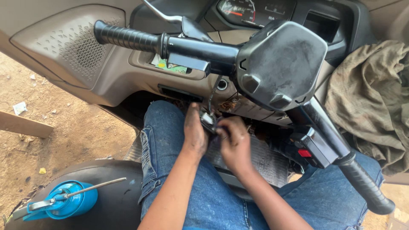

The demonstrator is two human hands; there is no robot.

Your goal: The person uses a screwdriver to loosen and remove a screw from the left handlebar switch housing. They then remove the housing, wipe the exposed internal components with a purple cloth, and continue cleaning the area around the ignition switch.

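Both hands meet low in front of the scooter's inner panel, and between them sits a small dark part (208,120) with a thin black wire running up from it toward the ignition lock (222,84). Left hand (194,132) has its grip closed around the left side of that part, thumb and fingers curled onto it; the skin is smeared with dark grease. Right hand (233,142) pinches the same part from the right, fingertips together on it, though exactly how the fingers lie underneath is hidden by the knuckles. The part hangs just below the panel, above the ribbed floorboard (268,159) and between the person's knees in blue jeans (164,145).

Above the hands the black handlebar (204,49) crosses the view at a slant, its left rubber grip (128,38) pointing up to the left and the right rubber grip (366,187) down to the right. A black cover (281,64) sits at the middle of the bar, and a switch block with a red button (313,149) lies near the right end. A dirty olive cloth (370,98) is draped at the right. On the black seat (106,196) at lower left rests a blue oil can (68,200) with a long thin spout. Sandy ground (64,127) shows at the left.
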